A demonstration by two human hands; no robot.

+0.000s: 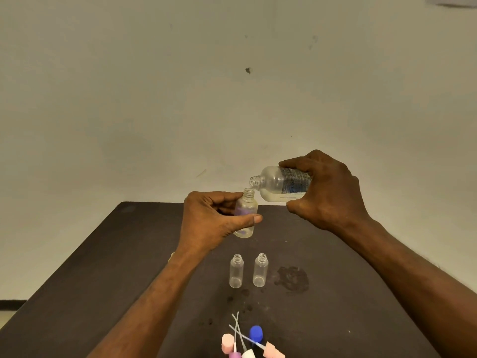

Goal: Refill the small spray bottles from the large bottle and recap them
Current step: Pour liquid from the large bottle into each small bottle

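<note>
My left hand point(209, 220) pinches a small spray bottle point(246, 215) mid-body, held above the table's point(103, 254) far edge; my right hand point(327, 192) wraps the large bottle point(278, 183), tipped with its mouth at the small neck. Both look light, thin, squeezable plastic, probably slick if wet, so I'd grip gently at the waist. Two empties point(236, 271) stand mid-table; sprayer caps point(247, 344) lie by the near edge.

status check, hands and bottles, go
Left hand grips small clear spray bottle. Right hand tips large clear labelled bottle over its mouth. Two uncapped small bottles wait. Nothing blocking.
</note>
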